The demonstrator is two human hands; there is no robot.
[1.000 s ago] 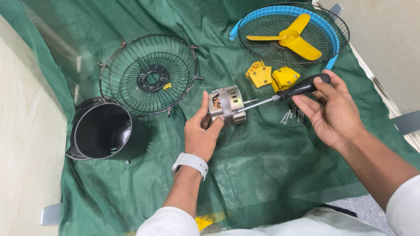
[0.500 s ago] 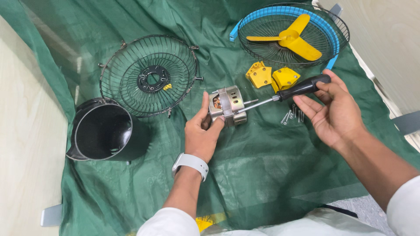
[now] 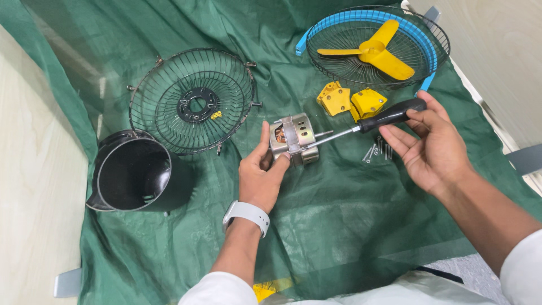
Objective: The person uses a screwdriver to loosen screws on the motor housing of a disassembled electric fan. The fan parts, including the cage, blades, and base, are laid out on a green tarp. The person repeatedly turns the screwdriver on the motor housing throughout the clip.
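**A:** What am I looking at from the head camera?

**B:** A green tarp [image 3: 316,226] spread flat. My left hand [image 3: 261,172] grips a small silver fan motor [image 3: 294,138] at the tarp's middle, thumb and fingers closed around its near end. My right hand [image 3: 432,144] holds a screwdriver [image 3: 367,125] by its black handle, fingers curled loosely, palm half open; the metal shaft points left and its tip meets the motor's side.

**A:** What lies around it?

**B:** Loose screws [image 3: 377,151] rest just below the shaft. Two yellow brackets [image 3: 351,101] sit just beyond. Further back right, a wire guard with a blue rim [image 3: 372,45] cradles a yellow fan blade [image 3: 375,52]. Back left lies a second black wire guard [image 3: 192,101], and near it, at the left edge, a black cone-shaped housing [image 3: 135,178].

**A:** How should I handle this step well?

**B:** I judge the tip should seat squarely in the screw head, shaft in line with it. I'd keep the motor pinned firmly so it cannot roll, press along the shaft while turning, and keep the loose screws together.
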